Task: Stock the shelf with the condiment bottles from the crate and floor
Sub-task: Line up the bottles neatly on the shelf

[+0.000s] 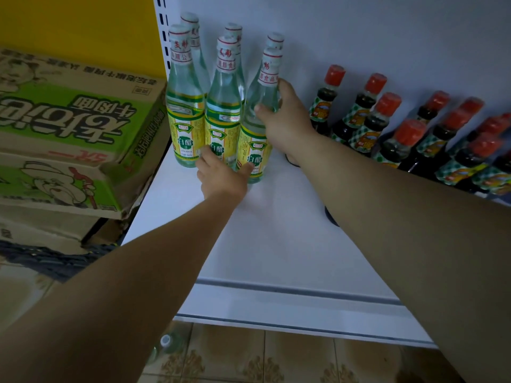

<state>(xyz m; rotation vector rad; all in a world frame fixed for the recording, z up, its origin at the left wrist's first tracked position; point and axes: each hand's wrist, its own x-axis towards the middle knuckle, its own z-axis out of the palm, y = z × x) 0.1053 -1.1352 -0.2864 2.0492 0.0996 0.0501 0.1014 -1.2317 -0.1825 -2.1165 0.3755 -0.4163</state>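
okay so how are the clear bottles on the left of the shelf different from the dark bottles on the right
The clear bottles are taller, with long slim necks; the dark bottles are shorter and squatter. The clear bottles have white caps and yellow-green labels; the dark bottles have red caps and green checked labels. Both hands, left hand and right hand, are on the clear bottles; nothing touches the dark ones. Both groups stand upright on the white shelf.

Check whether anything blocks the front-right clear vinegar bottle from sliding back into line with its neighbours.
Nothing visible blocks it. The front-right vinegar bottle is already against the group, right hand on its shoulder, left hand at its base; another bottle stands directly behind.
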